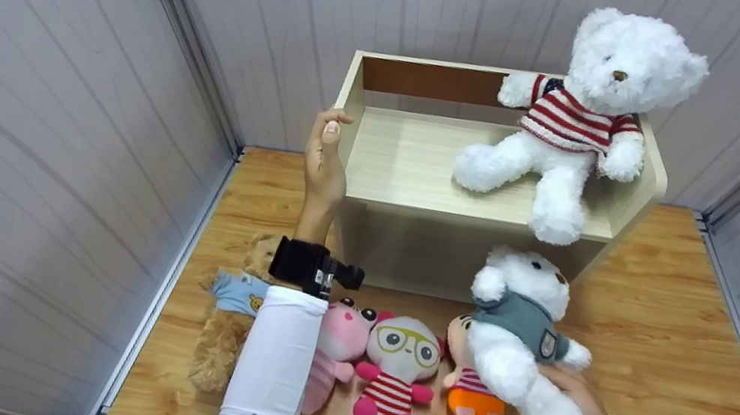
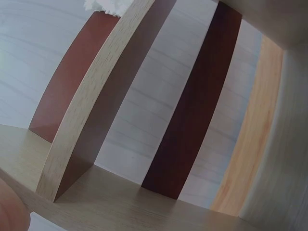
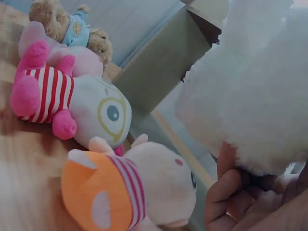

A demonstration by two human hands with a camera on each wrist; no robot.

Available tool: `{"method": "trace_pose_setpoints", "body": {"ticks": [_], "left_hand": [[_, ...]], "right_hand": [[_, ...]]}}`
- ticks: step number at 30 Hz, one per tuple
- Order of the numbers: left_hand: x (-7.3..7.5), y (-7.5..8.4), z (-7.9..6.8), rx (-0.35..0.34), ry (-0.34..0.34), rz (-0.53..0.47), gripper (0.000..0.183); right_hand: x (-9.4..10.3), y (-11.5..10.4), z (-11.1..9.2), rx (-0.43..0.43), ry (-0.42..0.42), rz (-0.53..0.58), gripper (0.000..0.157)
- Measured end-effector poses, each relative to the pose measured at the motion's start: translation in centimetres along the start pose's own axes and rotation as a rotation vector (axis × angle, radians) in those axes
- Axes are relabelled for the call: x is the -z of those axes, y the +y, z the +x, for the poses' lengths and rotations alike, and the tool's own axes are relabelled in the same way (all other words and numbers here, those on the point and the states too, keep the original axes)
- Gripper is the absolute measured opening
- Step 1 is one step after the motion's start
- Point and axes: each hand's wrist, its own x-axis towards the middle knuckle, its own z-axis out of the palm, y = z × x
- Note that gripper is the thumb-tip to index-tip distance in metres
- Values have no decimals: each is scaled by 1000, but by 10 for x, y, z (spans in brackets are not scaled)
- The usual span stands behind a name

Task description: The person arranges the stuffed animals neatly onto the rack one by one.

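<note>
My left hand [image 1: 326,166] grips the left side panel of a pale wooden shelf [image 1: 416,159], fingertips hooked at its edge. In the left wrist view a bit of that hand shows at the lower left corner. Below the shelf's right end, my right hand [image 1: 573,395] holds a white teddy bear [image 1: 507,369] in a grey-green shirt, tilted with its head toward the shelf. Curled fingers [image 3: 226,195] press into its white fur in the right wrist view. Another white teddy bear [image 1: 571,125], in a red-and-white striped sweater, sits on the top board at the right.
Along the floor [image 1: 664,351] before the shelf lie a brown bear [image 1: 219,348] in a blue shirt, a pink plush toy [image 1: 341,335], a panda-like doll [image 1: 395,375] with yellow glasses and a doll [image 1: 476,401] in orange shorts. Grey panel walls [image 1: 53,106] enclose the space.
</note>
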Motion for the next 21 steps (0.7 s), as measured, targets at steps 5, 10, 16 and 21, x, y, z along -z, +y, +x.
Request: {"method": "trace_pose_setpoints", "body": {"ticks": [5, 10, 16, 21], "left_hand": [[0, 0, 0, -3, 9, -3, 43], [0, -1, 1, -3, 17, -16, 38], [0, 0, 0, 10, 7, -17, 37], [1, 0, 0, 12, -2, -10, 44]], "right_hand": [[-17, -13, 15, -188, 37, 202, 25], [-31, -18, 29, -149, 125, 218, 17], [-37, -26, 47, -133, 284, 101, 12], [-34, -31, 63, -123, 336, 68, 21]]}}
